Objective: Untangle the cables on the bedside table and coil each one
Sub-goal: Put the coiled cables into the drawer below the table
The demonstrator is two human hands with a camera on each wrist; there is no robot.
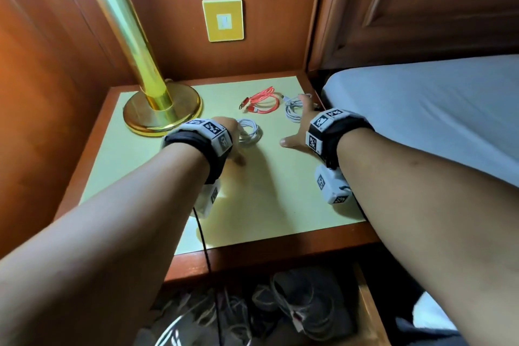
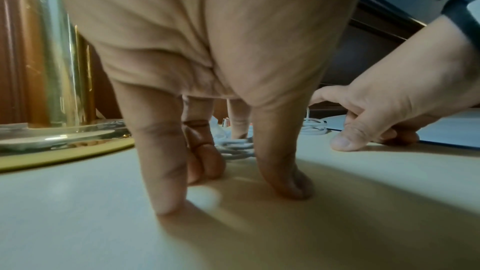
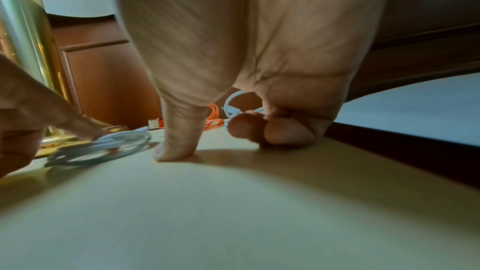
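Observation:
Three coiled cables lie on the bedside table point(image 1: 252, 205). A white coil point(image 1: 250, 132) sits by my left hand point(image 1: 236, 146), whose straight fingers stand on the tabletop, one finger touching that coil point(image 3: 103, 147). A red coil point(image 1: 262, 102) lies further back. A second white coil point(image 1: 293, 108) lies at the right edge under my right hand point(image 1: 296, 123). That hand's thumb point(image 3: 176, 145) presses the table, its index finger reaches over the coil, and its other fingers point(image 3: 275, 132) are curled onto the surface. In the right wrist view they grip nothing.
A brass lamp base point(image 1: 163, 112) stands at the table's back left, close to my left hand. The bed mattress point(image 1: 435, 109) borders the table on the right. A wall switch plate point(image 1: 223, 19) is on the wood panel behind. Shoes point(image 1: 295, 309) lie below the table.

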